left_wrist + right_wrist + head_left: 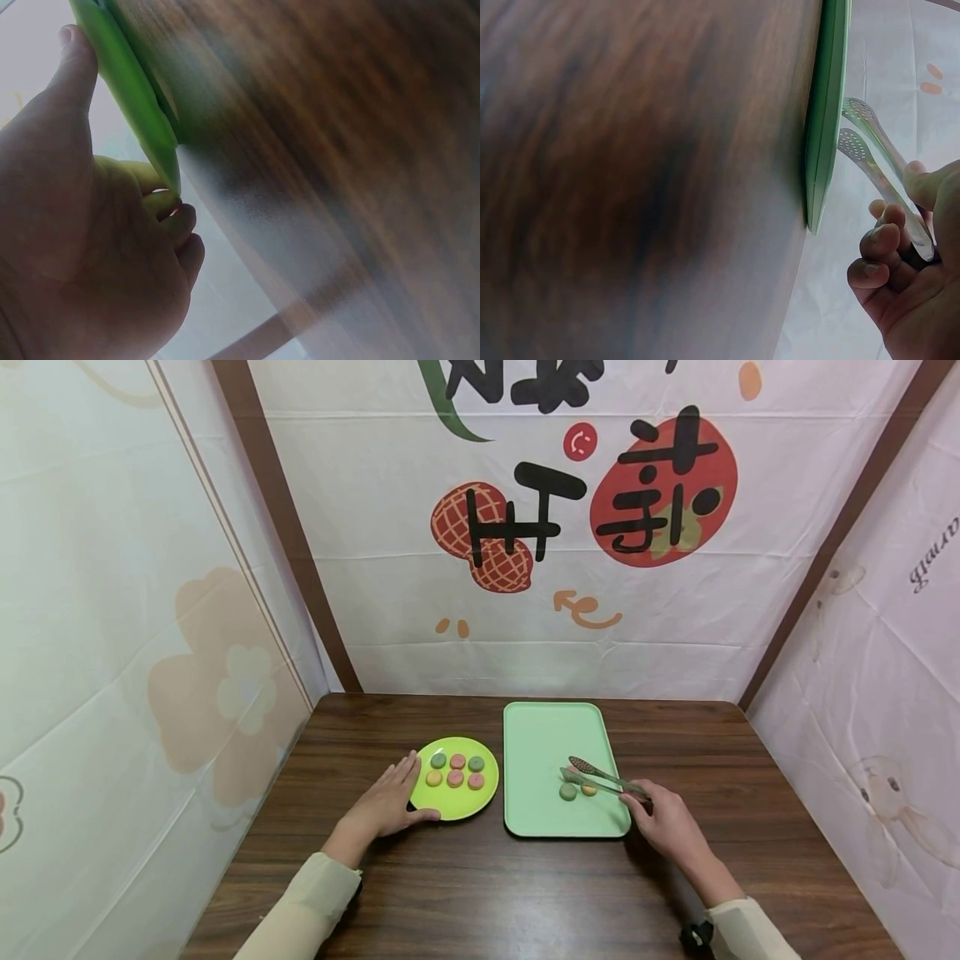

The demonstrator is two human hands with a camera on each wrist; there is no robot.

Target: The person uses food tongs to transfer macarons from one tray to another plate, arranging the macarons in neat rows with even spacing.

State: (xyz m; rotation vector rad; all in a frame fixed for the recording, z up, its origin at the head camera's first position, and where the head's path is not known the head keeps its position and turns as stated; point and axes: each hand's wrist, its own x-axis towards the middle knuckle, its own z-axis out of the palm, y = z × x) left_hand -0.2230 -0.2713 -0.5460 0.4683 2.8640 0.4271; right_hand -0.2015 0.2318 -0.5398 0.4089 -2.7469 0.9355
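Observation:
My left hand [384, 800] rests at the near left edge of a lime-green round plate [452, 810], fingers extended along the rim and thumb at its front. On that plate sit several small macarons in pink, green and yellow, in two rows. My right hand [666, 820] holds metal tongs [881, 176] with perforated tips, which stand apart over a pale green tray [552, 735]. Between the tips a pink macaron [573, 769] partly shows. A green macaron [567, 792] and a yellow macaron [589, 791] lie on the tray just below the tongs.
Plate and tray stand side by side on a dark wooden table [525, 893], with a narrow gap between them. Printed white sheets [420, 660] hang behind the table and along both sides.

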